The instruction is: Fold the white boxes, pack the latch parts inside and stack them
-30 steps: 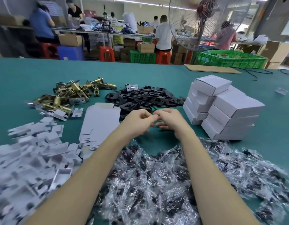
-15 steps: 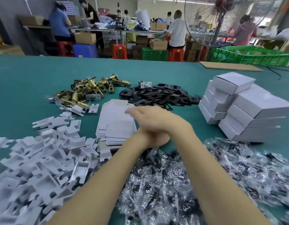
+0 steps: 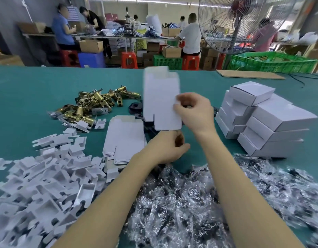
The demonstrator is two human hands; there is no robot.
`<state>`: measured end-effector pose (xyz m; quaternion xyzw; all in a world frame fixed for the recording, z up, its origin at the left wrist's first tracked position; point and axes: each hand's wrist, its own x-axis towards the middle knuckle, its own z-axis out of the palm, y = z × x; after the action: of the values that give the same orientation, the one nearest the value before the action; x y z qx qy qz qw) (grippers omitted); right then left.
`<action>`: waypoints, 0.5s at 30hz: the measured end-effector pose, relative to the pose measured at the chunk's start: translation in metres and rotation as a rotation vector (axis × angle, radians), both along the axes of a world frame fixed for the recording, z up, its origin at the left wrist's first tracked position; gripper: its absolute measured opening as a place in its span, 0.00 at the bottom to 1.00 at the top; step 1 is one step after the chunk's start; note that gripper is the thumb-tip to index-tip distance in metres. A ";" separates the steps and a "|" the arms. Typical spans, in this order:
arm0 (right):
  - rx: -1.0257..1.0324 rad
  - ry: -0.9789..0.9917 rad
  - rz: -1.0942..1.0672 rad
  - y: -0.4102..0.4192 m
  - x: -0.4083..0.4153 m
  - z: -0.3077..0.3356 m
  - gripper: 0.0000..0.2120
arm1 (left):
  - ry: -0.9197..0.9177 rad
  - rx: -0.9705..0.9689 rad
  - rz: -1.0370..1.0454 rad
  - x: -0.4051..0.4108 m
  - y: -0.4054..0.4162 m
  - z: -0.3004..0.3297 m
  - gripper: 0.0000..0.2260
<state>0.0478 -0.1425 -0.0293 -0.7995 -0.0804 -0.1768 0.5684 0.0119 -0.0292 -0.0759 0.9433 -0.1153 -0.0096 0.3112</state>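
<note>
A flat, unfolded white box blank (image 3: 160, 99) stands upright above the green table, blurred by motion. My right hand (image 3: 194, 111) pinches its right edge. My left hand (image 3: 165, 147) grips its bottom edge from below. A stack of flat blanks (image 3: 124, 138) lies just left of my hands. Brass latch parts (image 3: 93, 104) are heaped at the back left. Black plastic parts (image 3: 135, 106) show partly behind the raised blank. Folded white boxes (image 3: 267, 122) are stacked at the right.
White cardboard inserts (image 3: 42, 179) fill the near left. Clear bags with dark parts (image 3: 199, 203) spread across the near middle and right. A standing fan (image 3: 235, 24), a green crate (image 3: 272, 62) and several seated people are beyond the table's far edge.
My hands were together empty near the table a second ago. They have since taken one flat blank from the stack and raised it upright.
</note>
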 end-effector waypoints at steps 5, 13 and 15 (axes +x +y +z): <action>0.149 0.206 -0.066 -0.042 0.014 0.004 0.16 | -0.068 -0.201 0.238 0.008 0.008 0.003 0.29; -0.032 0.589 0.568 -0.038 -0.006 0.023 0.26 | -0.223 -0.502 0.269 0.006 0.007 0.024 0.57; -0.011 0.502 0.524 -0.036 -0.008 0.033 0.30 | -0.278 -0.397 0.290 0.006 0.009 0.022 0.57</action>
<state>0.0399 -0.1784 0.0038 -0.7735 -0.1414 0.1771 0.5920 0.0182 -0.0199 -0.0534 0.8629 -0.0204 0.1875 0.4690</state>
